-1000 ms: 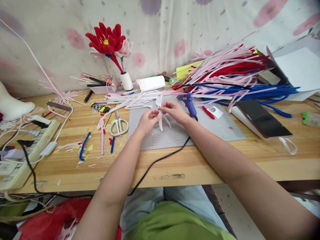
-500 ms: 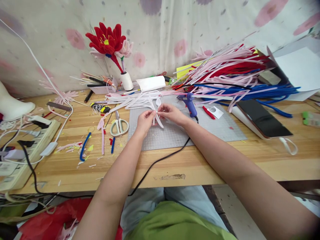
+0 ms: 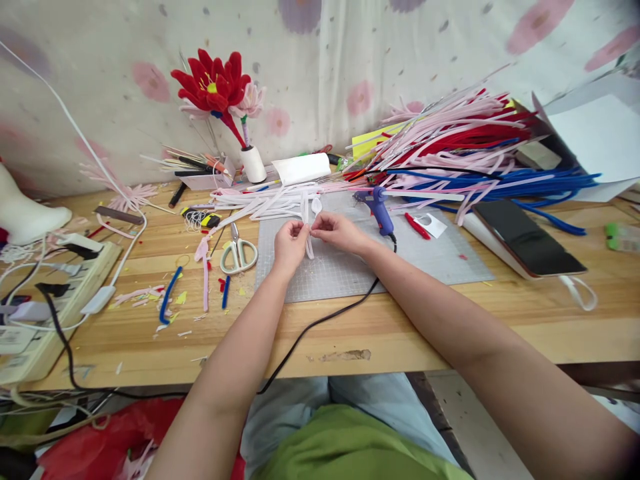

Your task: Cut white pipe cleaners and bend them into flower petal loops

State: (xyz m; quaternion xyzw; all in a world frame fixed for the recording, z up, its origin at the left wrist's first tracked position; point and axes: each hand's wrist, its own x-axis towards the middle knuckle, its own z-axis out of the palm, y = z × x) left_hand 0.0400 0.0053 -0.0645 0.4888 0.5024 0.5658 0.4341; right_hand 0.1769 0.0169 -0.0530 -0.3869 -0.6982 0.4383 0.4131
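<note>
Over the grey cutting mat [image 3: 345, 280], my left hand [image 3: 291, 248] pinches white fuzzy stems [image 3: 309, 249], whose ends stick out above and below the fingers. My right hand [image 3: 340, 233] is beside it on the right, thumb and fingertips pressed together at the stems' edge; what lies between those fingertips is too small to make out. A white spoon-shaped piece [image 3: 317, 205] is just beyond the hands. More white stems [image 3: 270, 200] lie in a bundle behind them.
Scissors [image 3: 239, 256] and blue stem pieces [image 3: 171, 295] lie left. Right are a blue glue gun [image 3: 379, 212], red tool [image 3: 417, 226] and phone [image 3: 527, 237]. Behind stand a red flower [image 3: 213, 83] and piled coloured stems [image 3: 450, 140]. A black cable [image 3: 320, 321] crosses the front.
The white stems between my hands have turned more upright, and their lower ends, which pointed to the right, now hang closer together. My right hand has shifted slightly left and down.
</note>
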